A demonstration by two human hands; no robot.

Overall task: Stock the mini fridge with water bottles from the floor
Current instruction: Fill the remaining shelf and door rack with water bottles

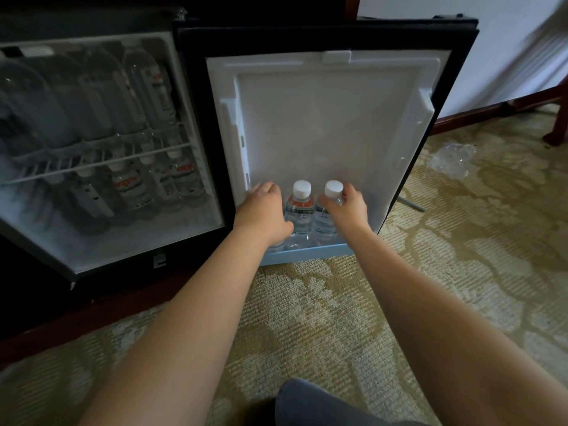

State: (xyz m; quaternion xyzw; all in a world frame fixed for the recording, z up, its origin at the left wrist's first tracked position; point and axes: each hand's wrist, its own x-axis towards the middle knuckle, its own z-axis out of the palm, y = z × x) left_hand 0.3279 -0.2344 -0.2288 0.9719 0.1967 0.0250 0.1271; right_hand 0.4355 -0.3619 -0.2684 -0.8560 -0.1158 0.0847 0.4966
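The mini fridge [196,179] stands open on the left, with its white-lined door [325,124] swung out to the right. Water bottles lie on the wire shelf [92,162] and more sit below it. In the door's pale blue bottom rack [304,252], two white-capped bottles show upright. My left hand [264,210] curls round a third bottle at the rack's left end, mostly hidden under the hand. The middle bottle [299,210] stands free. My right hand [347,207] grips the neck of the right bottle [333,190].
Patterned green and beige carpet [307,302] covers the floor. Crumpled clear plastic wrap [453,158] lies to the right of the door. A dark wooden furniture leg [558,124] stands at the far right. My knee in grey fabric [310,404] is at the bottom.
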